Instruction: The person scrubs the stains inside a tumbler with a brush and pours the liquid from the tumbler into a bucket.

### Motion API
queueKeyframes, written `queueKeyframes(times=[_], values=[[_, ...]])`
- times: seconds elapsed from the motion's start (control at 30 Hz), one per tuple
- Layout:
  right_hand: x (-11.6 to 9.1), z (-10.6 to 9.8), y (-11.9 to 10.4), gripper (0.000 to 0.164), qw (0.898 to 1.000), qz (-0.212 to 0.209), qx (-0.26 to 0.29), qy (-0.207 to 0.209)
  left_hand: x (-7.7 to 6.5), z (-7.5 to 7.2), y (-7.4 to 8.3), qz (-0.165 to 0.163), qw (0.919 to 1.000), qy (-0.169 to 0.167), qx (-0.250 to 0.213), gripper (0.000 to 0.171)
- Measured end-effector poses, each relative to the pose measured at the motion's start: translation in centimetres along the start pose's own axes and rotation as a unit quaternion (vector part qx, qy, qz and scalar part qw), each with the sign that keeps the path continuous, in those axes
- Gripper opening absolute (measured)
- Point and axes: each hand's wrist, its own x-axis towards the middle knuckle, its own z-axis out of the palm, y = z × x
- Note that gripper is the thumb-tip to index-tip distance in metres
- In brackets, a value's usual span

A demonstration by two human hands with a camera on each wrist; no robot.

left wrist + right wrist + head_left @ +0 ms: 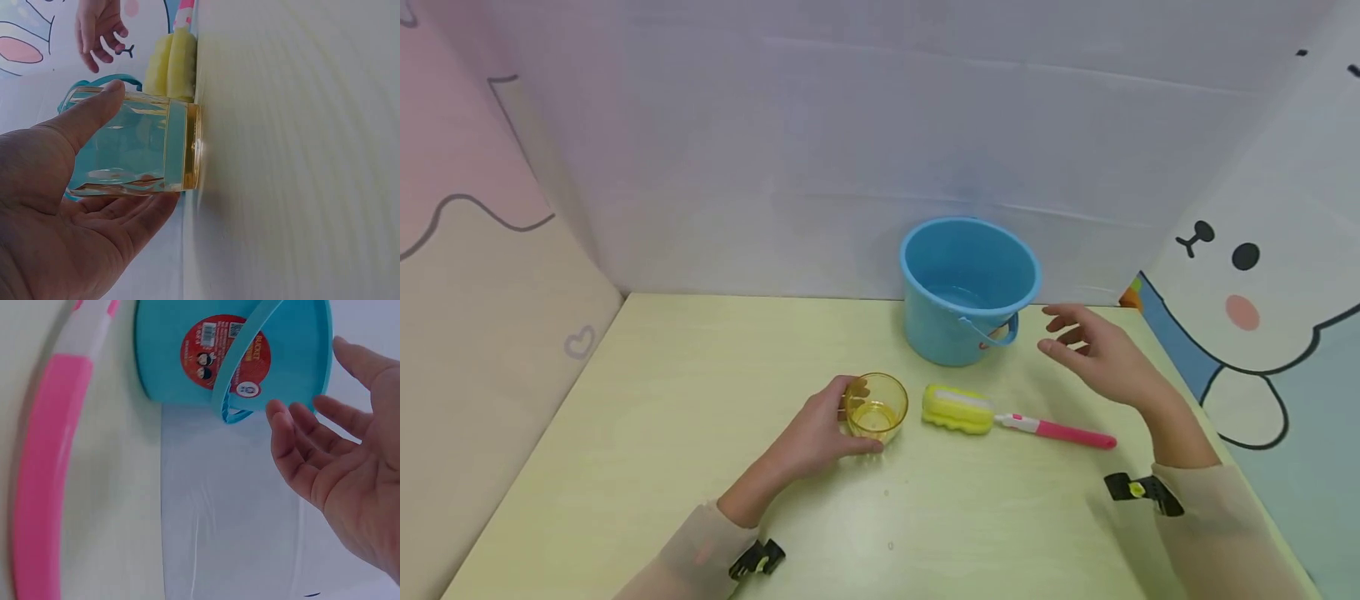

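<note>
My left hand (815,435) holds a clear amber glass cup (134,144), thumb on one side and fingers round the other. Upright, the cup has its base right at the tabletop. My right hand (1096,354) hovers in the air, fingers loosely bent and nothing in them, just right of a blue bucket (946,333). Between the two hands lies a bottle brush with a yellow sponge head (958,410) and a pink and white handle (1071,434). In the right wrist view, the bucket's hanging handle (240,356) crosses a red label (203,353).
The pale yellow table (700,358) meets a white back wall (760,167) behind the bucket. A side panel with a cartoon animal (1270,275) stands along the right edge, and a pink and cream panel (482,275) along the left.
</note>
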Motion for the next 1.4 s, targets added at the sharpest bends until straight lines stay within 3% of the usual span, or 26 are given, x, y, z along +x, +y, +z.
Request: queueKeyframes(times=[0.17, 0.57, 0.77, 1.03, 1.4], values=[[1.4, -0.4, -0.8, 0.061, 0.998, 0.014, 0.059, 0.023, -0.1, 0.0, -0.1, -0.004, 1.0, 0.007, -0.004, 0.088], [4.3, -1.1, -2.3, 0.074, 0.98, 0.109, 0.154, 0.066, -0.2, -0.1, 0.1, -0.003, 0.9999, 0.005, -0.012, 0.089], [5.7, -1.4, -2.5, 0.077, 0.969, 0.139, 0.193, 0.06, -0.1, -0.1, 0.1, -0.002, 0.9999, 0.006, -0.012, 0.09], [7.7, -1.7, -2.5, 0.077, 0.945, 0.178, 0.269, 0.046, -0.1, -0.1, 0.2, -0.003, 0.9999, 0.005, -0.009, 0.089], [9.1, -1.6, -1.9, 0.074, 0.927, 0.211, 0.309, 0.026, -0.1, 0.0, 0.2, -0.001, 1.0, 0.003, -0.008, 0.089]])
